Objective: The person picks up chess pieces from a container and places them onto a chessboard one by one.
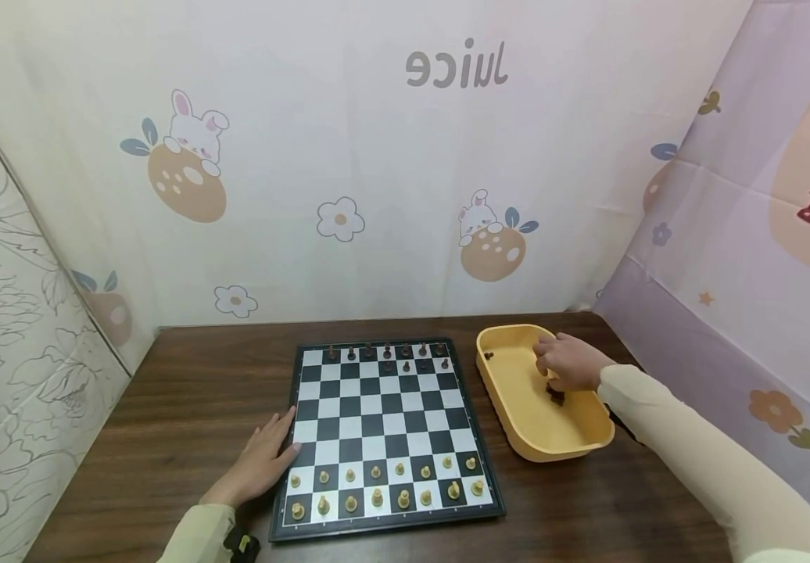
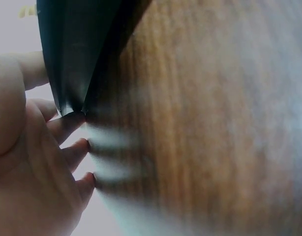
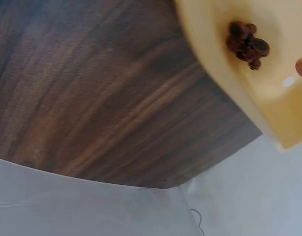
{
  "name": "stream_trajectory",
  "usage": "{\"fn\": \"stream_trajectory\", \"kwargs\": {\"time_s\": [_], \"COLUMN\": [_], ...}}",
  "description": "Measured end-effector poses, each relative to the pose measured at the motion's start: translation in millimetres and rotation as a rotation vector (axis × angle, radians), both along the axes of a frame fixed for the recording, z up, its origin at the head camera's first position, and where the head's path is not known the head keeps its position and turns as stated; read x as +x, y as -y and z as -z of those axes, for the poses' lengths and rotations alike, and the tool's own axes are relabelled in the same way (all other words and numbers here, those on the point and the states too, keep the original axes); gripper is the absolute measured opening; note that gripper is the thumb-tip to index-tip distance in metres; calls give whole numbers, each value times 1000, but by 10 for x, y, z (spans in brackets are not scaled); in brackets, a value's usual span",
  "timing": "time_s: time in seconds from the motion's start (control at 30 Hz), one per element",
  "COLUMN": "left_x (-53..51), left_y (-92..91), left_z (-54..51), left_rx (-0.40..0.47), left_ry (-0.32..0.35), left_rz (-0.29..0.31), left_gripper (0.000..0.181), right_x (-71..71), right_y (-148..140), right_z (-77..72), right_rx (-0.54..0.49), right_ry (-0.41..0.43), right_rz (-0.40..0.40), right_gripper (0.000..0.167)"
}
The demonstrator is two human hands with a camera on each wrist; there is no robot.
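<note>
A black-and-white chessboard [image 1: 377, 426] lies on the table, with yellowish chess pieces [image 1: 377, 497] in two rows at the near side. Dark brown chess pieces [image 1: 387, 353] stand along its far side. My left hand [image 1: 257, 460] touches the board's left edge with fingers extended; in the left wrist view its fingertips [image 2: 82, 147] meet the wood beside the dark board edge. Over the yellow tray [image 1: 521, 422], my right hand [image 1: 570, 361] has bent fingers pointing down; whether they pinch anything is hidden. A clump of brown pieces [image 3: 247, 44] lies in the tray below that hand.
One small dark piece [image 1: 489, 356] lies near the tray's far left corner. The tray stands right of the board on a brown wooden table [image 1: 208, 391]. Printed cloth [image 1: 391, 266] hangs behind the table, with more cloth at both sides.
</note>
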State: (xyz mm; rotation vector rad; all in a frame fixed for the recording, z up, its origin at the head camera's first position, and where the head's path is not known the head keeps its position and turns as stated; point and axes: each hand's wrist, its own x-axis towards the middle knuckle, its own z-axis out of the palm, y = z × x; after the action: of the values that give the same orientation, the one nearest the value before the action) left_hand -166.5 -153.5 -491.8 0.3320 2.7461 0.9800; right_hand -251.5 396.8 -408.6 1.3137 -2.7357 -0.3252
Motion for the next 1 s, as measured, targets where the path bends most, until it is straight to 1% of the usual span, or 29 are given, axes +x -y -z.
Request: {"fn": "stream_trajectory", "kwargs": {"time_s": [0.13,0.37,0.5,0.6,0.73,0.83,1.0], "left_x": [0,15,19,19,20,21,18], "left_y": [7,3,-6,-9,-9,-7,-5], "left_z": [-1,-16,-26,-27,-34,-37,-33], "left_rx": [0,1,2,4,8,9,9], "left_ry": [-4,-8,-12,-13,-5,-2,-1], "left_rz": [5,9,9,7,3,3,6], "left_gripper": [64,63,64,64,64,64,64], "right_x": [31,56,65,60,44,34,25], "right_y": [-36,-101,-133,-150,-169,-175,-184], "right_z": [53,119,130,143,178,215,273], "right_rx": [1,8,43,76,95,78,75], "right_ry": [18,2,6,12,16,16,11], "right_rz": [16,-5,-17,-16,-16,-38,-67], "right_gripper": [13,23,31,33,31,28,30]}}
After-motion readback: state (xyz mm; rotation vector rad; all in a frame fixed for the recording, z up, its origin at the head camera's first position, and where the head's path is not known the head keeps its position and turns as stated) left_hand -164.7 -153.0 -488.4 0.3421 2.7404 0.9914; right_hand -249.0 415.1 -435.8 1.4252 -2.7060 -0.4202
